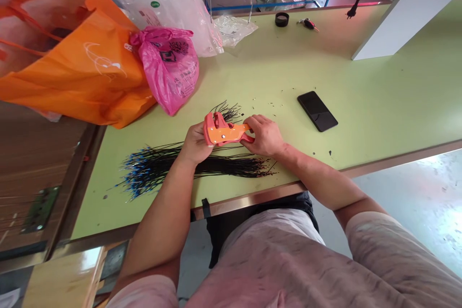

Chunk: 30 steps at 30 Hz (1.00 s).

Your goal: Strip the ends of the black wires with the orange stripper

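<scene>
- Well, the left hand curls around an orange wire stripper, holding it from below.
- The right hand grips it too, closed around the opposite end.
- A loose bundle of black wires with blue tips lies at 6 o'clock on the tabletop, just under the hands.
- A black smartphone lies at 2 o'clock; a pink plastic bag sits at 10 o'clock.
</scene>
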### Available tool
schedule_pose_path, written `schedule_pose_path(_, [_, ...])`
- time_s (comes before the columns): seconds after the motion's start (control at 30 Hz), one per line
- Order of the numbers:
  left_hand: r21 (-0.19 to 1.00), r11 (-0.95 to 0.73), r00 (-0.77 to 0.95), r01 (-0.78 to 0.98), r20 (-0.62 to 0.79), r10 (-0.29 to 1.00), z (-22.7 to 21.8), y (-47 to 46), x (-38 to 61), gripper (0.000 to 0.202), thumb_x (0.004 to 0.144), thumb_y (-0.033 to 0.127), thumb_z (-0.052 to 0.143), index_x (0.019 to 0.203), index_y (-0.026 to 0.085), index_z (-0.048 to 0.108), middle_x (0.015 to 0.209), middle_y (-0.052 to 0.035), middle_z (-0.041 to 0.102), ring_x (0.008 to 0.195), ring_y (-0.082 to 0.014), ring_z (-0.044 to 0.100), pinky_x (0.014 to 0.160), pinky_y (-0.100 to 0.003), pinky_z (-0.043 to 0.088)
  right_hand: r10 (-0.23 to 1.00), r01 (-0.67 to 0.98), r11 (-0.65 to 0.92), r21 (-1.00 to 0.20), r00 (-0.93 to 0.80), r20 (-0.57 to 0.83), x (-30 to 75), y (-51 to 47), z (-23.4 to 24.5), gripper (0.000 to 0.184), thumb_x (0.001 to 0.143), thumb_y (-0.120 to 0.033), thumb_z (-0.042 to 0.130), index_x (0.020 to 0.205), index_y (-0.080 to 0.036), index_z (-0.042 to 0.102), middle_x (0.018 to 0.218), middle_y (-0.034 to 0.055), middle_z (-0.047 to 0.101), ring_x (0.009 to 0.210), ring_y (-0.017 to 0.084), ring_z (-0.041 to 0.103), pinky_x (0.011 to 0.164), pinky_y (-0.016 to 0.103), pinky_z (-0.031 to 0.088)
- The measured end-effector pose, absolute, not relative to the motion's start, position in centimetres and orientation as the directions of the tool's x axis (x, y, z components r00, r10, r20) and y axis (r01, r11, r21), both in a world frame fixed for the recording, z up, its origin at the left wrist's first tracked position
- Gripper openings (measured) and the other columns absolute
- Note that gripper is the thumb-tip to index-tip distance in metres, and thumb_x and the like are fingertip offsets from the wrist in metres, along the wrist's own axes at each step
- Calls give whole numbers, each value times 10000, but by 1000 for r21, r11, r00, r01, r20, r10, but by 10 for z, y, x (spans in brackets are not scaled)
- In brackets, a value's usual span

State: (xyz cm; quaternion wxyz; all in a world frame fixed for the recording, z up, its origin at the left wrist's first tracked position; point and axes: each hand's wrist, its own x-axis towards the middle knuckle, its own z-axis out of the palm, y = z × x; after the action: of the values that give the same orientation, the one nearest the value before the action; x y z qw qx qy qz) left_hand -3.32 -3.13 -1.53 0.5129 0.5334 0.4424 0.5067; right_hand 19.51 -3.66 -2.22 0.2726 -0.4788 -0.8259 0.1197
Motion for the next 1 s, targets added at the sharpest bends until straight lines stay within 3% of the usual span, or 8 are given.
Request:
schedule_pose_path(0.13, [998,-55,81,-35,58,995,-12,-32,-31,532,483,518,1085,798,182,820,878,-81,840,920,-305,813,900,-439,681,815,681,568,-463,-386,432,199,-31,-27,365,925,-484,691,1134,-187,661,1029,129,701,922,272,572,857,414,501])
schedule_pose_path(0.33, [997,-39,110,-63,46,993,-11,-34,-32,561,516,575,1063,805,176,795,881,-94,803,848,-278,765,836,-436,656,791,642,607,-468,-434,431,200,-31,-30,407,902,-466,719,1199,-191,668,1105,139,698,987,297,579,923,464,528])
schedule_pose_path(0.6, [1000,-13,114,-28,16,993,-9,-34,-31,553,495,585,1062,790,197,802,922,-114,816,901,-330,772,859,-470,669,794,656,604,-453,-446,414,199,-31,-29,440,927,-480,703,1230,-164,669,1128,160,700,1011,307,596,941,468,536])
schedule_pose_path(0.87, [998,-61,135,-27,64,989,-14,-32,-35,526,510,596,1046,726,195,782,845,-79,792,845,-280,766,903,-451,671,811,641,584,-498,-426,402,198,-32,-29,424,920,-469,720,1225,-179,660,1116,147,706,989,296,599,935,463,545])
schedule_pose_path(1.0, [997,-5,141,-77,16,990,-13,-31,-35,508,473,514,1076,753,195,797,919,-108,818,913,-316,787,897,-461,685,807,646,590,-485,-445,388,199,-32,-27,431,919,-481,715,1219,-174,680,1087,140,709,978,293,596,931,455,535])
